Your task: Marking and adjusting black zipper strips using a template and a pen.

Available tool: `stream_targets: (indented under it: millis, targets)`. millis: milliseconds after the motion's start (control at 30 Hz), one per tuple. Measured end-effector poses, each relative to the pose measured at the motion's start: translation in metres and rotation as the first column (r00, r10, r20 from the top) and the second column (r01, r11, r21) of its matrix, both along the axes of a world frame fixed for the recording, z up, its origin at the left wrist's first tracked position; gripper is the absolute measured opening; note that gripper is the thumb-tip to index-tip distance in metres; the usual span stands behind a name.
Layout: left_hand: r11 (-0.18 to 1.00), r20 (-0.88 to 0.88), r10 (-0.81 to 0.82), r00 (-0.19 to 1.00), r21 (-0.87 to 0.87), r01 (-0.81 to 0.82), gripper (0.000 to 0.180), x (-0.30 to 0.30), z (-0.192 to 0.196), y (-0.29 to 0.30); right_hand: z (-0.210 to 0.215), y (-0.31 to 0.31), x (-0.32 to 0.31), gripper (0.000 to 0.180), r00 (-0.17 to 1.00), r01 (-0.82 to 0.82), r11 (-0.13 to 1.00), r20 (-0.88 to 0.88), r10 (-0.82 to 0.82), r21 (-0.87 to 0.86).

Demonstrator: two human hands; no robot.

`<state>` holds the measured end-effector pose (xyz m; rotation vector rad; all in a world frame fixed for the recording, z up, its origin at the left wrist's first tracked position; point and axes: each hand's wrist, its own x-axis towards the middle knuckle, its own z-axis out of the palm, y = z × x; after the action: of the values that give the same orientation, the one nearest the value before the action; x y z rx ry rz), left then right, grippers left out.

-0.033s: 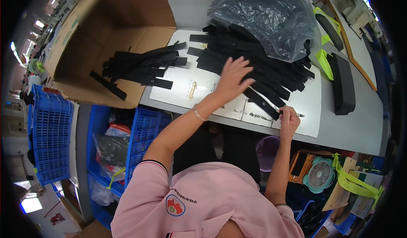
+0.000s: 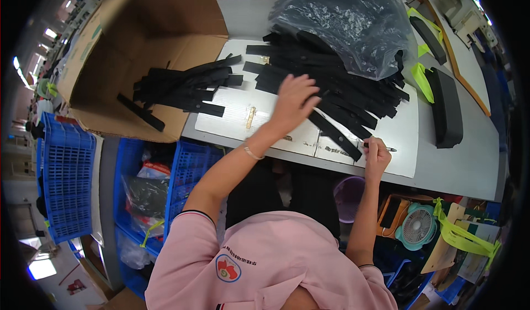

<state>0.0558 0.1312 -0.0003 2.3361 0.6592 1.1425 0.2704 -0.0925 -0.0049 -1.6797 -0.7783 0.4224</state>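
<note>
Grey table (image 2: 469,166) with white board; left hand (image 2: 292,103), fingers spread, flat on black strips (image 2: 331,84); right hand (image 2: 376,154) pinching pen (image 2: 381,147); seemingly mid-sorting; next, probably sliding one strip free.

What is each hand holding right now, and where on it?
The right hand grips a thin pen-like tool near its middle. The left hand lies spread on the flat black strips, gripping nothing.

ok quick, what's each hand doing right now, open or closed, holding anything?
Left hand: open, fingers spread, resting on the pile of black strips.
Right hand: closed on a pen.
</note>
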Motion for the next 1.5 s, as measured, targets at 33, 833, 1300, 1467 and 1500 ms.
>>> stream_targets:
  millis: [33,833,1300,1467,1500]
  targets:
    - [0.994,0.062,0.098,0.993,0.046,-0.101,0.025,-0.020,0.005,0.009,0.001,0.001,-0.001,0.027,1.000,0.011,1.000,-0.016,-0.011,-0.006]
    - [0.918,-0.090,0.392,0.916,0.103,-0.383,0.011,-0.135,0.023,0.052,0.019,0.062,-0.013,0.055,0.496,-0.310,0.913,0.775,0.393,-0.264]
    - [0.968,-0.074,0.250,0.965,-0.003,-0.251,0.008,-0.045,0.000,-0.030,0.020,0.052,-0.042,0.053,0.617,-0.084,0.996,0.785,0.050,0.003]
    - [0.980,-0.125,0.197,0.972,-0.007,-0.199,0.019,-0.025,-0.004,-0.022,0.014,0.035,-0.073,0.038,0.590,-0.216,0.975,0.788,0.176,-0.055]
    - [0.973,-0.128,0.229,0.965,0.024,-0.227,0.023,-0.019,-0.002,-0.024,0.013,0.037,-0.073,0.034,0.602,-0.211,0.976,0.778,0.177,-0.059]
